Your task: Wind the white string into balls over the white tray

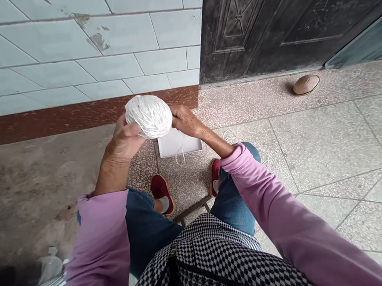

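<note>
A large ball of white string (149,115) is raised in front of me, above the floor. My left hand (125,138) is closed around its lower left side, with the thumb pressed against the front. At the ball's right edge is my right hand (188,121), its fingers curled together and their tips partly hidden by the ball. A white strand (182,149) hangs down from under my right hand, over a shallow white box lid or tray (167,146) on the floor. More loose string (233,137) lies on the floor beside my right knee.
A tiled wall (120,31) with a red-brown base strip is ahead, beside a dark carved door (239,28). A rounded tan object (306,84) lies near the doorway. My red shoes (162,193) stand on speckled tiles. A clear plastic bag (50,266) is at lower left.
</note>
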A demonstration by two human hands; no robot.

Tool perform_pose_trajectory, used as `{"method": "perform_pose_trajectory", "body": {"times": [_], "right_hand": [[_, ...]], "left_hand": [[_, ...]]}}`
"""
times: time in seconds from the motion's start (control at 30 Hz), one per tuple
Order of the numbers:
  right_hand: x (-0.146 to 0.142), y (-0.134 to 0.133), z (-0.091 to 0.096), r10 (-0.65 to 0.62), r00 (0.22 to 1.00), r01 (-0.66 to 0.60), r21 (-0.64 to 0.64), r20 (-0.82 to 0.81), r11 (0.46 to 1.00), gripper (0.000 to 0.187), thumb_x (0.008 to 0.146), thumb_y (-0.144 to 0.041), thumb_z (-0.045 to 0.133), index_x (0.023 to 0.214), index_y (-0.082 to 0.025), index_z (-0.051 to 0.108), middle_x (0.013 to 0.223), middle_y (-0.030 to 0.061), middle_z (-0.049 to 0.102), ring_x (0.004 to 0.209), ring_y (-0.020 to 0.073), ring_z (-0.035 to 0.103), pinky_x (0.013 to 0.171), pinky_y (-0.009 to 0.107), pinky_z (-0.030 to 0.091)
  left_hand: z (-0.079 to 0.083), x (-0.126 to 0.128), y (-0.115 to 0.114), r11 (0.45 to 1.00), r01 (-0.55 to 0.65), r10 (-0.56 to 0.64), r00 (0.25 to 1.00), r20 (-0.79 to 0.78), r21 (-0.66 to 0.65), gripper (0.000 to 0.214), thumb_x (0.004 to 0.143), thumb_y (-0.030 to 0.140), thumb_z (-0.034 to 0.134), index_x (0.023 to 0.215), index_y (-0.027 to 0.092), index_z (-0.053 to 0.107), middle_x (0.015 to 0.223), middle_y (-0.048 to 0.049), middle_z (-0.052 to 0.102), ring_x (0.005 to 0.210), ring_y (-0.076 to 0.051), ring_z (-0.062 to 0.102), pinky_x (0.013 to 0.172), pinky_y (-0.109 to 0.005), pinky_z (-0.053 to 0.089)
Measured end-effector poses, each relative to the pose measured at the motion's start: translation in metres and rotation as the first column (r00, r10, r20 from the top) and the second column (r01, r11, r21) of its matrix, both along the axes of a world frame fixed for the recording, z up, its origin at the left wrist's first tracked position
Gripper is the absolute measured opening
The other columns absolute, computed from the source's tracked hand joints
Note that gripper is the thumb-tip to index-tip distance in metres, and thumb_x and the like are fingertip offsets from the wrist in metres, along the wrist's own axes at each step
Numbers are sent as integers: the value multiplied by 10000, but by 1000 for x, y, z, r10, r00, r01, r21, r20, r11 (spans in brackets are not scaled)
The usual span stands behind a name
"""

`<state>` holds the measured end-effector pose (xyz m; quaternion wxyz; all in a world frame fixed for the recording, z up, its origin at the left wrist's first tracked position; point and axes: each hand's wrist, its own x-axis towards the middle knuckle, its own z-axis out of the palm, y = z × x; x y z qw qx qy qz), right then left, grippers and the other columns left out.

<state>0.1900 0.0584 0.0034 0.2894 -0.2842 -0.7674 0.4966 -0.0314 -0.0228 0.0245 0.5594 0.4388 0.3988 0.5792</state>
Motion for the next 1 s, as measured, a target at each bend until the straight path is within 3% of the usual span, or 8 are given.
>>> {"method": "perform_pose_trajectory", "body": {"times": [0.13, 0.3, 0.4, 0.53, 0.67, 0.83, 0.9, 1.0], "right_hand": [[-9, -10, -4, -39, 991, 33, 51, 128, 998, 431, 1189, 15, 629, 827, -218, 595, 859, 24, 639, 936, 234, 654, 916, 320, 475], [-7, -24, -2, 251, 964, -250, -22, 87, 968, 382, 1298, -102, 624, 936, -169, 725, 779, -24, 553, 798, 174, 501, 790, 292, 399], [-1, -24, 0, 355, 935, -355, -42, 3, 934, 361, 1332, -155, 641, 987, -151, 750, 756, -45, 506, 754, 152, 439, 731, 274, 368], [12, -8, 7, 269, 956, -277, -65, -112, 959, 351, 1370, -251, 691, 1034, -162, 742, 744, -71, 486, 724, 134, 420, 699, 269, 359], [28, 5, 20, 71, 996, -67, 57, -59, 996, 340, 1342, -199, 716, 1006, -170, 762, 792, -44, 565, 788, 153, 489, 763, 298, 417], [35, 8, 24, -9, 999, 16, 146, -45, 989, 389, 1332, -114, 693, 948, -170, 730, 873, -2, 667, 857, 158, 571, 835, 295, 462], [32, 11, 20, 0, 997, 8, 101, -75, 995, 414, 1374, -144, 655, 967, -172, 724, 869, -1, 669, 833, 153, 559, 819, 287, 469], [24, 15, 8, 16, 996, -13, 33, -89, 999, 474, 1439, -281, 618, 979, -187, 683, 805, -29, 599, 755, 148, 520, 779, 264, 480]], "left_hand": [[1, -4, 4, 997, -73, 73, 997, -32, 5, 879, 625, 604, 1220, 1315, 235, 817, 1220, -157, 893, 1590, -542, 764, 1295, -695, 714], [-8, -20, 13, 961, -276, 278, 957, -84, 31, 907, 532, 546, 1268, 1257, 203, 844, 1277, -115, 879, 1373, -430, 793, 1274, -637, 698], [-22, -35, 17, 940, -333, 342, 910, -236, 76, 969, 517, 522, 1279, 1329, 214, 848, 1316, -65, 881, 1364, -391, 751, 1350, -622, 621], [-33, -46, 15, 975, -190, 222, 869, -441, 118, 879, 607, 487, 1250, 1354, 254, 852, 1359, -36, 867, 1484, -429, 733, 1373, -609, 596], [-22, -35, 6, 994, 30, -79, 855, -512, -103, 966, 657, 563, 1210, 1497, 227, 871, 1406, -122, 901, 1415, -482, 810, 1257, -607, 687], [-3, -15, -7, 923, 325, -377, 870, -318, -204, 799, 757, 561, 1149, 1440, 209, 929, 1319, -176, 939, 1452, -553, 844, 1241, -618, 737], [0, -9, -10, 922, 359, -382, 904, -194, -145, 759, 752, 579, 1125, 1374, 191, 931, 1293, -187, 944, 1526, -581, 814, 1306, -653, 717], [4, -1, -10, 963, 268, -269, 963, -13, -18, 891, 714, 568, 1095, 1475, 167, 863, 1440, -214, 924, 1693, -591, 709, 1439, -672, 623]]}}
